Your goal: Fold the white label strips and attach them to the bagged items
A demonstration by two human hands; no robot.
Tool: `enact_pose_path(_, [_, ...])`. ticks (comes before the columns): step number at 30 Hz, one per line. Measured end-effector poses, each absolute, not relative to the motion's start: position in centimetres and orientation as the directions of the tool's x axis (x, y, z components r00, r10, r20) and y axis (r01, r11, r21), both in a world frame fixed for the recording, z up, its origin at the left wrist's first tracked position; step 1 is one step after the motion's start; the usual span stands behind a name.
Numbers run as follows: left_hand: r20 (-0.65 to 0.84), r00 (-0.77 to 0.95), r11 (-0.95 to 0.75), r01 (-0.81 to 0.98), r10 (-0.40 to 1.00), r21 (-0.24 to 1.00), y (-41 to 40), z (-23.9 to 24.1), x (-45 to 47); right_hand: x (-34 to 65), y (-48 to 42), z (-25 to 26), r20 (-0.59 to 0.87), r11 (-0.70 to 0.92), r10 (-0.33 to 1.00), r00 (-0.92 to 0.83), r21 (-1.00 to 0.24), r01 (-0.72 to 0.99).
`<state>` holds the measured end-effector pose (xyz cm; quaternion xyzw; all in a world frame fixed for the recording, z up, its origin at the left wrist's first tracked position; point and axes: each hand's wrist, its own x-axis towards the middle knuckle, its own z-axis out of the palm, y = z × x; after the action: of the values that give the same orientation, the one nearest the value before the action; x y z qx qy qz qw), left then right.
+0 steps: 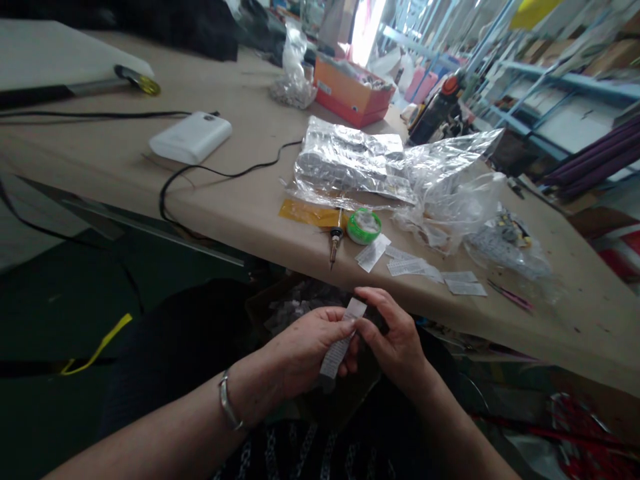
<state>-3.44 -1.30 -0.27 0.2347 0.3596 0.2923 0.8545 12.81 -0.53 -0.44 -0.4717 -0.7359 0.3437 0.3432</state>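
Over my lap, just off the table's front edge, my left hand [313, 343] pinches a narrow printed paper strip [336, 357] between thumb and fingers. My right hand [397, 340] is curled at the strip's upper part, its thumb touching it beside my left thumb; some of its fingertips are hidden. Below, an open box in my lap holds many small pale pieces [295, 303], partly covered by my hands. On the table edge ahead lie several more printed paper strips [407, 267], a green-rimmed round tin [364, 227] and a soldering iron [335, 247] with its tip pointing toward me.
Clear plastic bags [350, 160] lie behind the tin, and pink-handled tweezers [510, 295] to the right. A white power bank [191, 137], a black cable [230, 175], a hammer [100, 85] and an orange box [350, 93] stand or lie farther back on the covered table [250, 213].
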Motion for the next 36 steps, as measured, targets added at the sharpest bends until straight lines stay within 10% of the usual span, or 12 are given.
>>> enact_pose_path(9, [-0.474, 0.566, 0.712, -0.33, 0.674, 0.62, -1.2, -0.4, -3.6, 12.2, -0.8, -0.5, 0.266, 0.452, 0.889, -0.373, -0.642, 0.619])
enact_pose_path(23, [-0.435, 0.534, 0.67, -0.401, 0.725, 0.624, -1.4, -1.0, -4.4, 10.6, 0.2, -0.5, -0.052, 0.001, 0.981, -0.186, -0.962, 0.274])
enact_pose_path(36, [-0.422, 0.394, 0.565, -0.398, 0.817, 0.723, -1.0, -1.0, -5.2, 8.8, 2.2, -0.4, -0.167, -0.138, 0.961, -0.219, -0.981, 0.139])
